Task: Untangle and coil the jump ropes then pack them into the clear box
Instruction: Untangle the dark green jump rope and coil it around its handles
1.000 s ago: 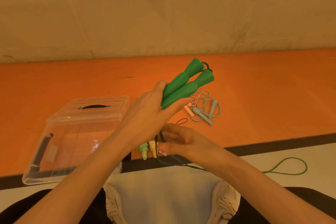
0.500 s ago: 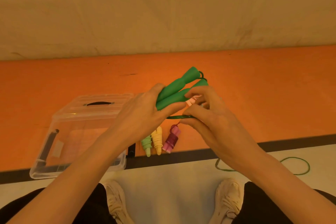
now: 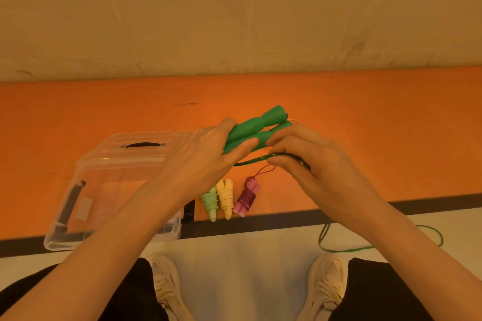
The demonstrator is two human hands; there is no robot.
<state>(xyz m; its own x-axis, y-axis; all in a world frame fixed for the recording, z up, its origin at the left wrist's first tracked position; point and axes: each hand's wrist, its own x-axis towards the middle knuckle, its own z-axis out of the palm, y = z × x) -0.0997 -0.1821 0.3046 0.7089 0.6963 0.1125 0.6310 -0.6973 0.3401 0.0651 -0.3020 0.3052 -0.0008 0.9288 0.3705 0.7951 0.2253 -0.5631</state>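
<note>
Two green handles in left hand

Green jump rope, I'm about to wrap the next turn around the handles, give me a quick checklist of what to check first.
1. Both green handles held together in the left hand: ok.
2. Right hand has the green cord pinched: ok.
3. Loose cord hanging off the table edge to the floor, free of snags: cannot tell, partly hidden by the right arm.
4. Wound pink rope, yellow rope and light green rope apart from the cord: ok.
5. Clear box ready to receive ropes: not ok, lid on.
</note>
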